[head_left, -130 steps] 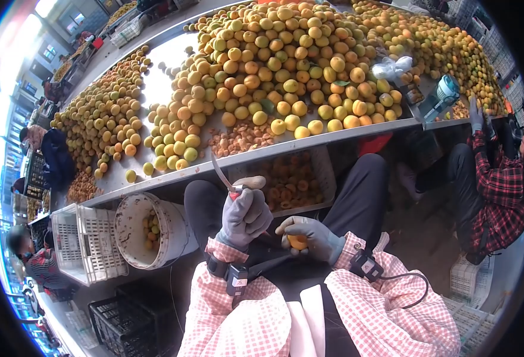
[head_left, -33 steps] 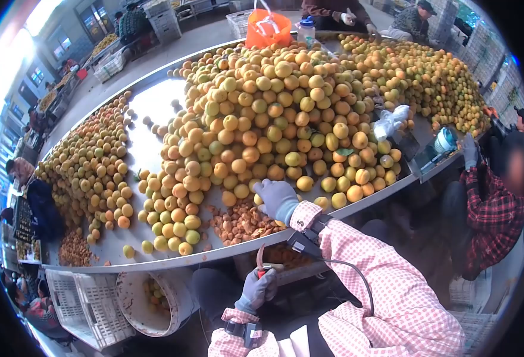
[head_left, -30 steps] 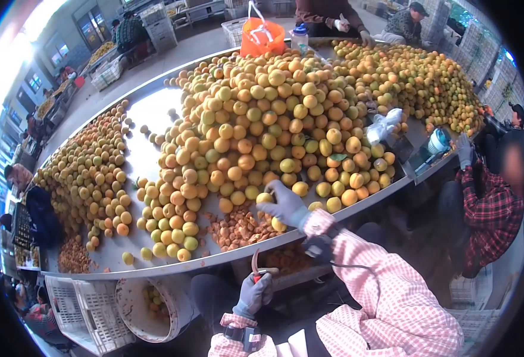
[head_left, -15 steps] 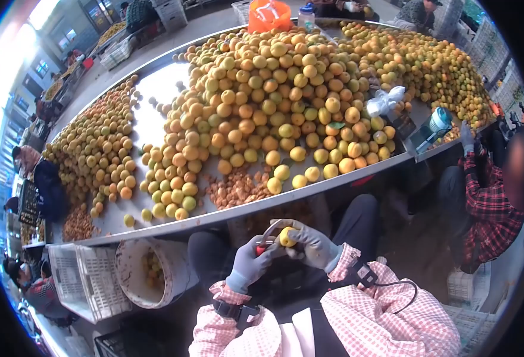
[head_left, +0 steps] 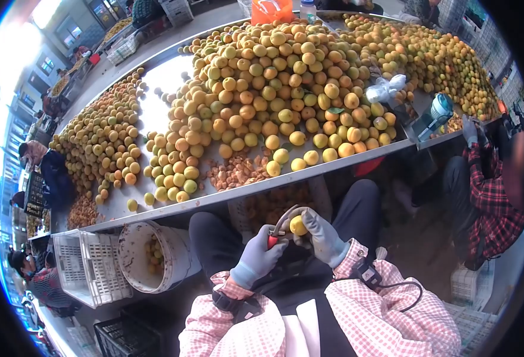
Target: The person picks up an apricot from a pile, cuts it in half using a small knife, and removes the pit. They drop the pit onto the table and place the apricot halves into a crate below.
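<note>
My left hand (head_left: 258,257), in a grey glove, is closed around a red-handled tool (head_left: 272,241) with a curved metal part. The curved part reaches up toward the other hand; the rest of the tool is hidden by the fingers. Gripped in the gloved fingers of my right hand (head_left: 326,239) is a yellow apricot (head_left: 298,225). Both hands are close together above my lap, in front of the metal table (head_left: 262,189). A large heap of apricots (head_left: 262,89) covers much of that table, with a patch of brown pits (head_left: 238,172) near its front edge.
A white bucket (head_left: 181,250) holding some fruit stands left of my legs, beside white plastic crates (head_left: 104,268). Under the table is a crate of fruit (head_left: 285,201). A teal bottle (head_left: 440,109) lies on the table's right. A person in plaid (head_left: 494,196) sits at right.
Both hands have shifted slightly right and up in view, still holding the tool and the apricot. The fruit has turned or moved a little in the fingers. The camera view has tilted slightly.
</note>
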Tool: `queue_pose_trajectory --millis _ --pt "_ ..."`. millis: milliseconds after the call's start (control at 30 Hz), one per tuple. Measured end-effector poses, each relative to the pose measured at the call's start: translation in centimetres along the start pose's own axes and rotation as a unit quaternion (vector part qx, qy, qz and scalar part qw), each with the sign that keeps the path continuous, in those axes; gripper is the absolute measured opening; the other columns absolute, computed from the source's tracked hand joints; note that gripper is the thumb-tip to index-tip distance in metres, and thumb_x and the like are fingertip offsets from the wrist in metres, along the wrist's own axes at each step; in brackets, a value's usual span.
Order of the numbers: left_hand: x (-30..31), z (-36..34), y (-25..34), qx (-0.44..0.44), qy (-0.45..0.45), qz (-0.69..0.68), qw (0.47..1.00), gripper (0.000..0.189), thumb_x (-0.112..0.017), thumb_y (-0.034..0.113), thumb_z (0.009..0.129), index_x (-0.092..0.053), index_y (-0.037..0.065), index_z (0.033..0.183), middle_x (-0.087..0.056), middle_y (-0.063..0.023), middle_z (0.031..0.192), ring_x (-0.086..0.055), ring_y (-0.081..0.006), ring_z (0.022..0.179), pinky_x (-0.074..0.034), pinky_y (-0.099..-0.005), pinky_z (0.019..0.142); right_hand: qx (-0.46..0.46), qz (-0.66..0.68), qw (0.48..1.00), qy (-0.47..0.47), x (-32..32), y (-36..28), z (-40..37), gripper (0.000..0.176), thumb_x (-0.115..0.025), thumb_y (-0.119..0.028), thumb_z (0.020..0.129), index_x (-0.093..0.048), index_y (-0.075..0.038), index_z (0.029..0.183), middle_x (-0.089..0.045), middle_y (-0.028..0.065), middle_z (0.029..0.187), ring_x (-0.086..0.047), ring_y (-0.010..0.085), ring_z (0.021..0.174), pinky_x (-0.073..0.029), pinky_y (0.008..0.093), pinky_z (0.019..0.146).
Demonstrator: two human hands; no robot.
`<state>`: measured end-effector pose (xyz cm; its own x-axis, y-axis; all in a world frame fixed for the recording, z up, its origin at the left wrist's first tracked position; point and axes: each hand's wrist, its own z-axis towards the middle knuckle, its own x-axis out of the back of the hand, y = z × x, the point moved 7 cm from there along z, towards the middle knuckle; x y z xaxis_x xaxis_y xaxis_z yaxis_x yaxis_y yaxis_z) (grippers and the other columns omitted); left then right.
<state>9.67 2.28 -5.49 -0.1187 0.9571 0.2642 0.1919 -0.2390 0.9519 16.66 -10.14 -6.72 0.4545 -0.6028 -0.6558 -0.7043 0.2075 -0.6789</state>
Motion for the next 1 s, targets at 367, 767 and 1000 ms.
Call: queue_pose_trajectory --millis 367,767,1000 --pt "-0.5 -1.2 3.8 -0.008 0.015 0.010 1.000 0.024 -0.064 0.010 0.087 -0.049 0.003 0.105 -0.059 -0.0108 0.080 -0.056 -0.0176 0.066 -0.047 -0.0308 0.064 0.056 -0.109 0.991 -0.043 -1.9 -1.4 -2.5 0.041 -0.058 -0.035 0.095 -0.044 -0.012 0.126 -0.050 -0.0015 0.107 -0.046 0.0028 0.078 -0.044 0.0183 0.071" --pt "-1.2 -2.3 2.3 -0.022 -0.005 -0.037 0.999 0.028 -0.061 0.007 0.087 -0.047 0.003 0.111 -0.059 -0.0134 0.085 -0.057 -0.0226 0.073 -0.047 -0.0313 0.071 0.245 -0.351 0.902 -0.060 -3.7 -2.6 -3.5 0.039 -0.055 -0.031 0.097 -0.043 -0.006 0.124 -0.051 0.0083 0.113 -0.051 0.0171 0.103 -0.040 0.0293 0.094" --pt "-2.8 -2.7 1.0 0.033 -0.032 -0.202 0.978 0.033 -0.056 0.001 0.085 -0.045 0.004 0.116 -0.056 -0.0103 0.095 -0.054 -0.0165 0.083 -0.046 -0.0307 0.078 0.261 -0.387 0.883 -0.049 -3.8 -2.2 -3.5 0.043 -0.056 -0.036 0.095 -0.042 -0.005 0.122 -0.048 0.0093 0.114 -0.050 0.0171 0.100 -0.040 0.0295 0.094"
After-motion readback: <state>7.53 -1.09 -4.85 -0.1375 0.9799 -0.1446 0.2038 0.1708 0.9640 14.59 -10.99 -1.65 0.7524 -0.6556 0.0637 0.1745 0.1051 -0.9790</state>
